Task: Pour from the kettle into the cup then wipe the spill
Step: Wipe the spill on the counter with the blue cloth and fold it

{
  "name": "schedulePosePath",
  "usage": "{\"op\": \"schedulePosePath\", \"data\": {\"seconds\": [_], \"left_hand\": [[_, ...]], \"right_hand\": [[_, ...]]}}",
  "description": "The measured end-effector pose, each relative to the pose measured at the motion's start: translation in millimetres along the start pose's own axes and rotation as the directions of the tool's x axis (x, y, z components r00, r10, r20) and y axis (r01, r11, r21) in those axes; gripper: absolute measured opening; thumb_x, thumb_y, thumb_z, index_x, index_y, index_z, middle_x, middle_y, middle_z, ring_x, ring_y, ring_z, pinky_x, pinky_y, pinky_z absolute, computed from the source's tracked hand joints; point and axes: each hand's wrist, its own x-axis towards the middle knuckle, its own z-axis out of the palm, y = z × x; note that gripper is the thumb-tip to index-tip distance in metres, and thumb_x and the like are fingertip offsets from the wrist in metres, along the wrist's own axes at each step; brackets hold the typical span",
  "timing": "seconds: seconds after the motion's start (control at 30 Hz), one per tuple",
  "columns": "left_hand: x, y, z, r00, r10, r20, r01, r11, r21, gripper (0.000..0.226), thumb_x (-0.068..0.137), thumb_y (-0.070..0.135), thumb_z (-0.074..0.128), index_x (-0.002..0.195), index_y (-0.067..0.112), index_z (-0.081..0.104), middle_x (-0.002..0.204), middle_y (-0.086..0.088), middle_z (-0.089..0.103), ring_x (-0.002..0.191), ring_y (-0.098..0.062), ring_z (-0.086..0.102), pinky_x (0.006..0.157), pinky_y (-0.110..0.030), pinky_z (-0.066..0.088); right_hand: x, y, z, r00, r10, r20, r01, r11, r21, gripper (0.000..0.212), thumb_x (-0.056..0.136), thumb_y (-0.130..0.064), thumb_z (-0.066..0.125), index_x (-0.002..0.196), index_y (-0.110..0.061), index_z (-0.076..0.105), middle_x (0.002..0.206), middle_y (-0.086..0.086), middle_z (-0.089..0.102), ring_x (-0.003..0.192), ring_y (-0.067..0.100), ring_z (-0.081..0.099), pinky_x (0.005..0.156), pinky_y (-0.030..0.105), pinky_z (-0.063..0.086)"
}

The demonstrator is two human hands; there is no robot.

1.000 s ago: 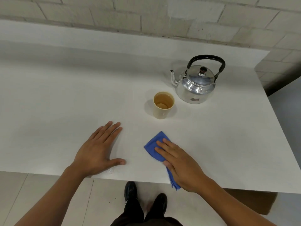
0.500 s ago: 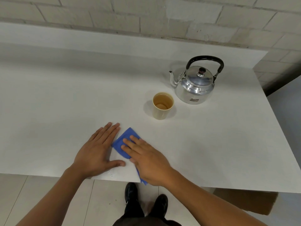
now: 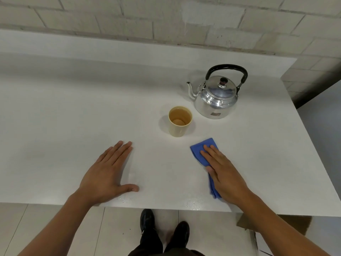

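On the smooth white tabletop [image 3: 73, 108] | right hand [image 3: 224, 175] lay flat, fingers spread, pressing a folded blue cloth [image 3: 200, 152] near the front edge | left hand [image 3: 106, 174] rested open, palm down | tapered beige cup [image 3: 180, 121] held amber liquid beside the shiny round metal kettle [image 3: 215, 97], spout toward the left.

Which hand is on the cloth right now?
The right hand: it presses flat on the blue cloth. The left hand lies on bare table.
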Motion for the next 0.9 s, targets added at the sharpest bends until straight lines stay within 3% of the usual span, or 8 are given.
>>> {"op": "schedulePosePath", "data": {"seconds": [0.17, 0.23, 0.37, 0.47, 0.57, 0.7, 0.8, 0.9], "left_hand": [[0.3, 0.8, -0.2, 1.000, -0.010, -0.012, 0.009, 0.998, -0.059, 0.118, 0.078, 0.093, 0.048, 0.166, 0.023, 0.015, 0.174, 0.015, 0.006, 0.161, -0.007, -0.001, 0.130, -0.037, 0.011], [3.1, 6.3, -0.6, 0.997, -0.055, -0.049, 0.048, 0.988, -0.147, 0.104, 0.084, 0.088, 0.046, 0.164, 0.026, 0.023, 0.172, 0.017, 0.014, 0.160, -0.006, 0.005, 0.129, -0.037, 0.017], [20.7, 40.8, -3.2, 0.986, -0.060, -0.154, 0.018, 0.964, -0.265, 0.068, 0.094, 0.063, 0.052, 0.145, 0.018, 0.058, 0.147, 0.003, 0.057, 0.141, -0.023, 0.047, 0.116, -0.044, 0.043], [41.6, 80.6, 0.9, 0.979, 0.009, -0.203, -0.074, 0.947, -0.314, 0.038, 0.098, 0.032, 0.067, 0.130, 0.012, 0.069, 0.128, -0.006, 0.069, 0.121, -0.027, 0.062, 0.103, -0.047, 0.054], [62.9, 124.8, 5.8, 0.981, 0.101, -0.167, -0.156, 0.918, -0.364, 0.037, 0.100, 0.016, 0.065, 0.137, 0.011, 0.065, 0.136, -0.008, 0.065, 0.126, -0.025, 0.061, 0.111, -0.038, 0.049], [96.0, 167.6, 9.1, 0.970, 0.196, -0.143, -0.234, 0.910, -0.343, 0.044, 0.106, 0.013, 0.052, 0.149, 0.010, 0.053, 0.158, -0.007, 0.048, 0.145, -0.023, 0.044, 0.123, -0.034, 0.034], [122.2, 185.3, 8.8, 0.983, 0.172, -0.064, -0.183, 0.940, -0.289, 0.054, 0.105, 0.007, 0.050, 0.157, 0.007, 0.038, 0.168, -0.013, 0.028, 0.155, -0.028, 0.027, 0.128, -0.036, 0.022], [142.5, 193.3, 9.8, 0.992, 0.123, 0.018, -0.117, 0.973, -0.197, 0.074, 0.098, 0.003, 0.059, 0.163, 0.010, 0.023, 0.171, -0.014, 0.019, 0.157, -0.031, 0.020, 0.128, -0.037, 0.018]], "right_hand": [[22.3, -25.9, 10.2, 0.999, -0.019, 0.036, 0.021, 0.998, -0.052, 0.058, 0.107, -0.043, 0.036, 0.160, -0.026, 0.020, 0.165, -0.018, 0.003, 0.151, -0.003, -0.007, 0.124, 0.025, 0.002], [21.1, -28.1, 5.4, 0.999, -0.039, 0.025, 0.038, 0.998, 0.040, 0.058, 0.105, -0.048, 0.036, 0.159, -0.029, 0.026, 0.166, -0.019, 0.008, 0.152, -0.004, -0.003, 0.123, 0.024, 0.005], [5.4, -18.9, -13.8, 0.961, 0.139, -0.240, -0.078, 0.965, 0.250, 0.041, 0.104, -0.031, 0.050, 0.144, -0.026, 0.051, 0.152, -0.010, 0.045, 0.140, 0.006, 0.038, 0.116, 0.026, 0.031], [-10.9, -7.8, -24.0, 0.881, 0.347, -0.323, -0.273, 0.928, 0.252, 0.033, 0.098, -0.017, 0.060, 0.131, -0.019, 0.061, 0.120, -0.004, 0.059, 0.113, 0.018, 0.058, 0.093, 0.032, 0.050], [-26.7, -0.4, -27.5, 0.852, 0.472, -0.225, -0.418, 0.874, 0.249, 0.032, 0.096, -0.020, 0.064, 0.128, -0.019, 0.061, 0.103, -0.007, 0.059, 0.092, 0.013, 0.059, 0.079, 0.026, 0.047], [-39.2, -6.3, -22.8, 0.844, 0.504, -0.183, -0.453, 0.853, 0.260, 0.035, 0.094, -0.030, 0.066, 0.128, -0.023, 0.059, 0.090, -0.010, 0.057, 0.081, 0.008, 0.058, 0.075, 0.027, 0.049], [-42.1, -16.7, -15.0, 0.846, 0.489, -0.212, -0.441, 0.866, 0.236, 0.041, 0.093, -0.034, 0.067, 0.130, -0.019, 0.060, 0.092, -0.007, 0.059, 0.083, 0.012, 0.058, 0.076, 0.026, 0.048], [-42.8, -23.6, -8.5, 0.851, 0.489, -0.189, -0.449, 0.866, 0.219, 0.044, 0.093, -0.035, 0.067, 0.131, -0.013, 0.060, 0.106, 0.002, 0.066, 0.099, 0.019, 0.061, 0.084, 0.029, 0.050]]}}
